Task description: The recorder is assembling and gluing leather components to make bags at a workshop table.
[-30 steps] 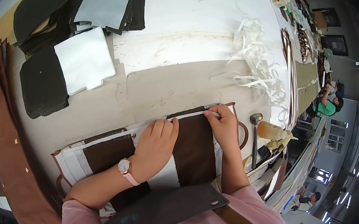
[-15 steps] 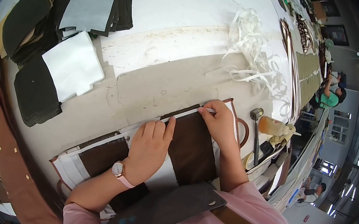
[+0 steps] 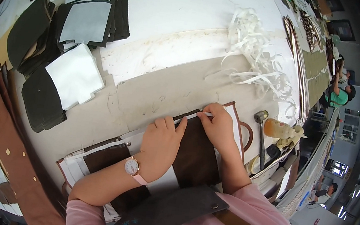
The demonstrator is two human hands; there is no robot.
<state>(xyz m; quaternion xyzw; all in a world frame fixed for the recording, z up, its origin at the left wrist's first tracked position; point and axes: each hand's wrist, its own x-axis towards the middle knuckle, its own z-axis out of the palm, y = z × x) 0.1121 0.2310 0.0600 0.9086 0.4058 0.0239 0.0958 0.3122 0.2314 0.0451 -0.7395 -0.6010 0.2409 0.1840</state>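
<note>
A brown-trimmed bag piece (image 3: 200, 148), with dark brown and white panels, lies at the table's front edge. My right hand (image 3: 216, 126) pinches a narrow white strip (image 3: 206, 114) between thumb and fingers at the piece's far edge, close to its right corner. To the left of it, my left hand (image 3: 160, 141) rests palm down on the same far edge, fingers apart and pressing; their undersides are hidden. A brown loop handle (image 3: 246, 136) sticks out beyond the piece's right side. A small metal stud (image 3: 128, 144) shows left of my left hand.
Stacked dark pieces (image 3: 44, 100) and white sheets (image 3: 76, 75) lie at left, beside brown leather (image 3: 18, 151). White ribbon scraps (image 3: 258, 59) are heaped at the far right. A hammer (image 3: 261, 138) and a bottle (image 3: 277, 128) stand near my right arm. Other people (image 3: 338, 96) are farther off.
My left hand has slid slightly right along the edge, nearer my right hand, which keeps its pinch on the white strip. The whole view has shifted a little.
</note>
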